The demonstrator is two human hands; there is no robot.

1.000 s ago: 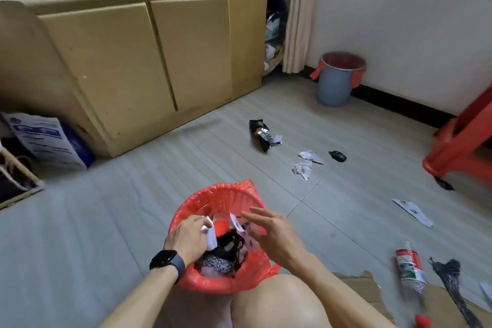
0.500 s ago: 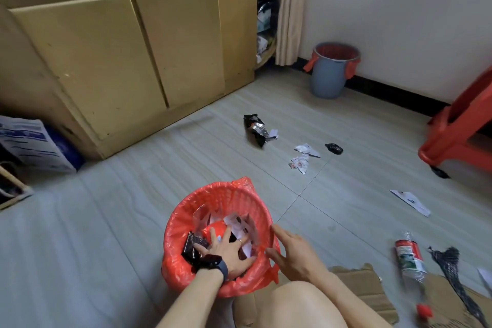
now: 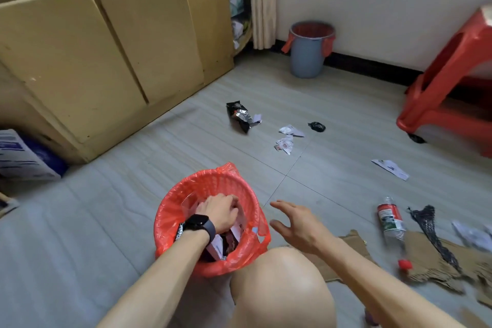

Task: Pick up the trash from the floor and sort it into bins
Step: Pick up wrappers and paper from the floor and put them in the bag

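Note:
A bin lined with a red bag [image 3: 186,186] stands on the floor in front of my knee, holding papers and dark wrappers. My left hand [image 3: 219,210], a black watch on its wrist, is down inside it with the fingers curled into the trash; their tips are hidden. My right hand [image 3: 295,224] hovers with spread fingers just right of the bin and holds nothing. On the floor lie a black foil wrapper [image 3: 239,116], crumpled paper scraps [image 3: 285,144], a small black lump [image 3: 316,126], a paper slip [image 3: 390,168] and a plastic bottle [image 3: 391,224].
A grey bin with a red liner [image 3: 307,56] stands by the far wall. A red plastic stool [image 3: 447,82] is at the right, a wooden cabinet [image 3: 106,48] at the left. Torn cardboard [image 3: 426,261] with black netting [image 3: 431,231] lies at the lower right.
My left hand went from the bin's rim down into the trash, and its spread fingers have curled. My right hand left the bin and moved out to the right.

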